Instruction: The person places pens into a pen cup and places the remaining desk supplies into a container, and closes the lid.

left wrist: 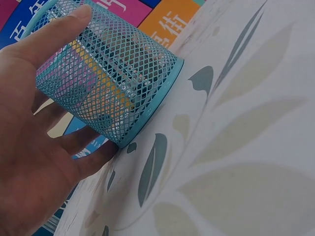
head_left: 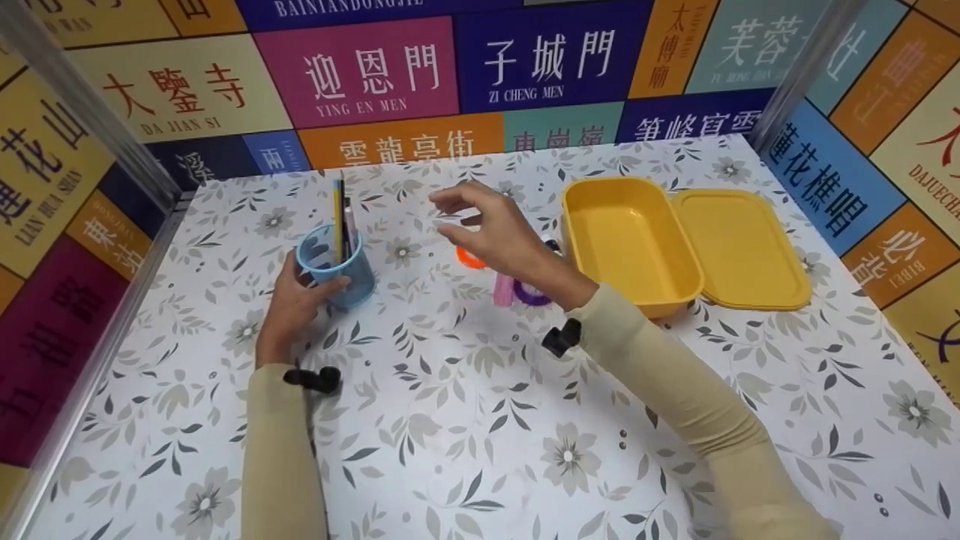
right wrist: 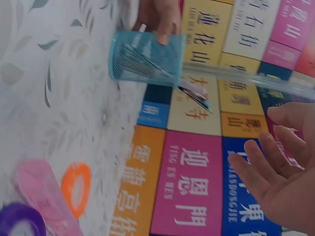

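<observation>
A light blue mesh pen holder point(head_left: 355, 283) stands on the table at the left, with several pencils or pens point(head_left: 341, 225) leaning inside it. My left hand point(head_left: 295, 300) grips it from the near left side, thumb across the front, fingers around the back; the mesh wall point(left wrist: 113, 73) shows close up in the left wrist view. My right hand point(head_left: 491, 225) hovers over the middle of the table, fingers apart and loosely bent, with nothing between them. Under and beside it lie an orange ring point(head_left: 471, 257), a pink object point(head_left: 503, 289) and a purple ring point(head_left: 531, 293), partly covered by the hand and wrist.
A yellow open box point(head_left: 630, 240) stands right of the middle, and its yellow lid point(head_left: 750, 251) lies flat beside it. Panels with printed characters point(head_left: 555, 67) wall the table at the back and both sides. A floral cloth point(head_left: 450, 420) covers the tabletop.
</observation>
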`<control>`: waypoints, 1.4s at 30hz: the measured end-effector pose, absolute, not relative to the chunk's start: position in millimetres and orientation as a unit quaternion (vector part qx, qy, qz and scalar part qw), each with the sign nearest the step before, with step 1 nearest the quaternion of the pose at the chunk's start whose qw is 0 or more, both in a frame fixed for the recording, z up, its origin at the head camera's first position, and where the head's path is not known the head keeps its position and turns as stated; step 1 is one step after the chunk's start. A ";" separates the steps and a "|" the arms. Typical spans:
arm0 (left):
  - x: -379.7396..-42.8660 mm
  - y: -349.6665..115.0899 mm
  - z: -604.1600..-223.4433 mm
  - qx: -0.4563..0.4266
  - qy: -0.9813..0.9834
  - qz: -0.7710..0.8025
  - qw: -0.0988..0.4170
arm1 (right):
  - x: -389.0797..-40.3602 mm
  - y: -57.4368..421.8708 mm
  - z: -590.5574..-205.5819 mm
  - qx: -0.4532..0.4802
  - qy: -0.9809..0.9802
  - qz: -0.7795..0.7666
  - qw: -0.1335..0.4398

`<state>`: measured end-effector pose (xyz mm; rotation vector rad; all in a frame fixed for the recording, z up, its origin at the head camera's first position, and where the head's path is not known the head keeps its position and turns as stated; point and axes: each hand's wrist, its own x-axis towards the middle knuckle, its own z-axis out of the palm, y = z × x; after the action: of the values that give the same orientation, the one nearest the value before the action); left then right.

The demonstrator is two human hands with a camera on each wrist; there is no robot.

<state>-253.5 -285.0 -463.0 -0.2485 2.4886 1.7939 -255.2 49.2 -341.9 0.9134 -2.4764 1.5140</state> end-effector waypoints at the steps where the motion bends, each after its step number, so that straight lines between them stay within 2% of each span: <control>1: -253.3 -285.2 -462.8 -0.082 0.809 0.582 0.031 | -254.6 55.7 -339.6 0.298 -0.817 0.491 0.052; 10: -253.3 -282.8 -463.0 -0.092 0.820 0.564 0.027 | -251.8 110.0 -329.7 0.292 -0.838 0.459 0.041; 15: -254.5 -281.6 -461.9 -0.095 0.814 0.572 0.034 | -251.1 141.6 -328.0 0.274 -0.836 0.472 0.060; 22: -255.9 -282.4 -461.2 -0.096 0.817 0.567 0.046 | -249.7 181.3 -338.5 0.224 -0.842 0.486 0.071; 33: -253.8 -285.8 -463.7 -0.087 0.821 0.563 0.035 | -265.2 260.8 -354.8 0.134 -0.846 0.508 0.092; 42: -254.0 -282.1 -464.2 -0.093 0.821 0.563 0.027 | -273.9 315.8 -374.6 0.069 -0.845 0.529 0.039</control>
<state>-254.0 -282.1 -464.2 -0.2860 2.5358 1.7396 -273.9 315.8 -374.6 0.2103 -2.5900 1.6231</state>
